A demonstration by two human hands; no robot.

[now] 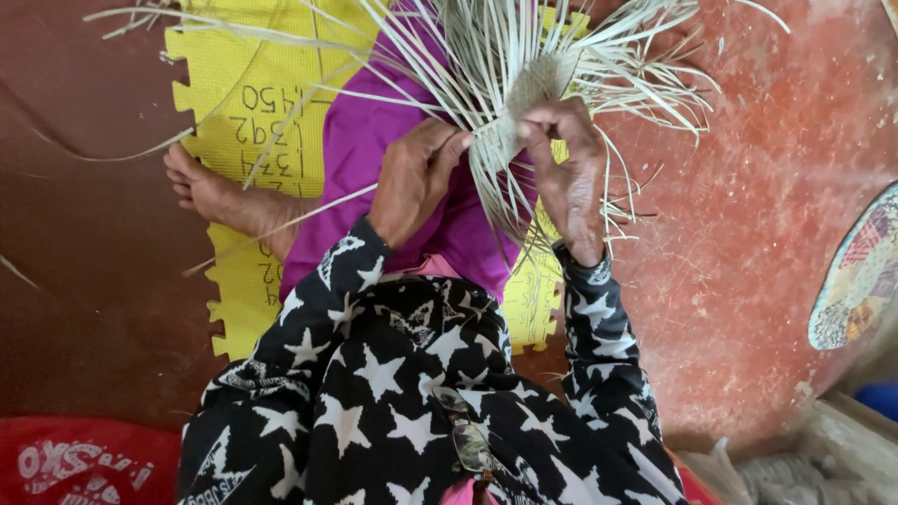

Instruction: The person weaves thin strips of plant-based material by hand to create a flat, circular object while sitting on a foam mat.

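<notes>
Head view, looking down on a seated person at work on the floor (767, 187). The left hand (416, 178) and the right hand (566, 164) meet above the lap, both closed on a bundle of pale reed strips (510, 84). The left hand's fingertips pinch the strips from the left side; the right hand's fingers curl over them from the right, with a small woven patch (538, 79) of the same material showing just above the right hand. Loose strip ends fan outward from that patch toward the top edge of the view and hang down between the two wrists.

Below the hands lies a magenta cloth (374, 140) across the lap, resting on a yellow foam mat (243, 103) with a toothed edge and handwritten marks. A bare foot (215, 192) lies on the mat at the left of the cloth. Both arms wear black sleeves with white stars (393, 374). A round patterned woven piece (865, 271) sits at the right edge of the reddish floor, well apart from the hands.
</notes>
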